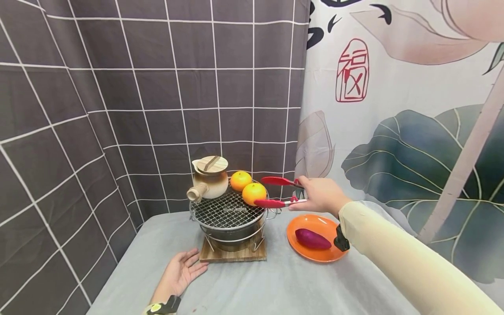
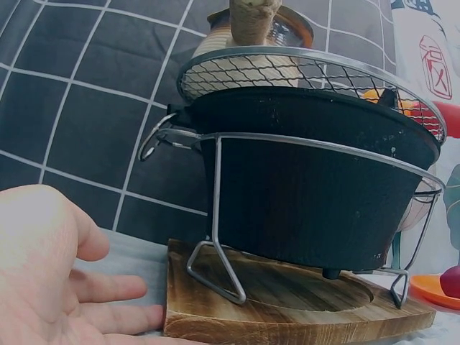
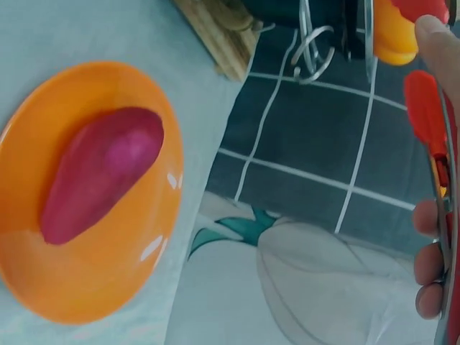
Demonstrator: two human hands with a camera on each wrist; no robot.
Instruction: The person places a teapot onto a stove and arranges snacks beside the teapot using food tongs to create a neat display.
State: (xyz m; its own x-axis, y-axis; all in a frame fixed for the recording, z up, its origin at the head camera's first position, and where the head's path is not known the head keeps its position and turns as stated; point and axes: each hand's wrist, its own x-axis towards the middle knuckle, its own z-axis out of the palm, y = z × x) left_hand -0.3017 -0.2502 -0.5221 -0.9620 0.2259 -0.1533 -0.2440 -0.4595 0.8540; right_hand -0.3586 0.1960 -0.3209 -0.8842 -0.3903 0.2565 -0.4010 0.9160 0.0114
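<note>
My right hand [image 1: 320, 194] grips a pair of red-tipped tongs [image 1: 275, 203], their arms spread apart. The tips are beside two oranges, and the nearer orange [image 1: 254, 194] lies close to the lower tip; whether they touch I cannot tell. Behind it the farther orange [image 1: 240, 180] sits on the same wire grill rack [image 1: 224, 214]. At the rack's left stands a clay teapot [image 1: 210, 183] with a wooden lid and a side handle. Palm up, my left hand [image 1: 182, 271] rests on the table, its fingers extended by the wooden base [image 2: 287, 327] and holding nothing.
Under the rack, a black stove pot [image 2: 316, 187] sits in a wire stand on the wooden base. To the right, an orange plate [image 1: 299, 249] bears a purple sweet potato [image 1: 313, 239]. A grey cloth [image 1: 275, 288] covers the table; a gridded curtain [image 1: 157, 96] hangs behind.
</note>
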